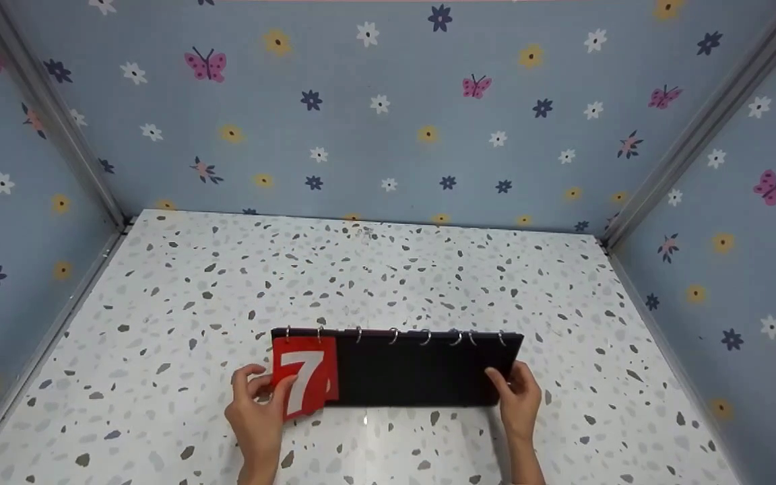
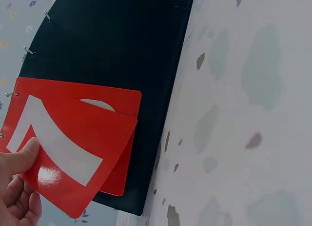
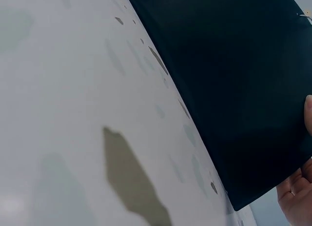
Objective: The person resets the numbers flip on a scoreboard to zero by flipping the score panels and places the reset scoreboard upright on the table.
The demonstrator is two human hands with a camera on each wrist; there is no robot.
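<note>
A black flip scoreboard (image 1: pixel 422 374) with metal rings along its top edge stands propped on the table in the head view. At its left end hangs a red number card (image 1: pixel 304 377) with a white 7. My left hand (image 1: pixel 258 411) pinches that card by its outer edge, thumb in front and fingers behind. In the left wrist view the card (image 2: pixel 112 126) is swung askew over another red card (image 2: pixel 119 182) beneath it. My right hand (image 1: pixel 519 401) grips the board's right edge, thumb on the front face. The right wrist view shows the bare black face (image 3: pixel 234 84) beside those fingers.
A white speckled tabletop (image 1: pixel 361 283) lies under the board. Blue panels with flowers and butterflies (image 1: pixel 374 121) enclose it at the back and both sides, joined by grey metal corner posts (image 1: pixel 691 135).
</note>
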